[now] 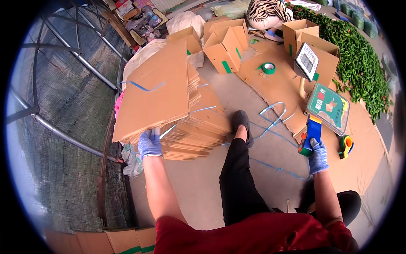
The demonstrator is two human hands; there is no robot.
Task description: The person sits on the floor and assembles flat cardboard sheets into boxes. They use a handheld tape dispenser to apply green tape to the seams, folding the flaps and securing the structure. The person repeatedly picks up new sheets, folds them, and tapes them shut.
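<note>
My left hand (149, 143), in a blue knit glove, grips the near edge of a flattened cardboard box (155, 89) on top of a stack. Its thumb and some fingertips are hidden by the board. Below lies a thick pile of more flattened boxes (193, 136), with blue strapping (139, 85) across it. My right hand (318, 156), gloved likewise, holds a blue tape dispenser (312, 131) with an orange tip and green tape. The dispenser is beside the platform scale (330, 106).
Open cardboard boxes (223, 50) stand ahead. A green tape roll (269, 68) and another tape dispenser (346, 146) lie on cardboard sheeting (364, 165). Green peppers (352, 60) are heaped at right. Loose blue strapping (269, 127) crosses the floor. A person (269, 14) is at the back.
</note>
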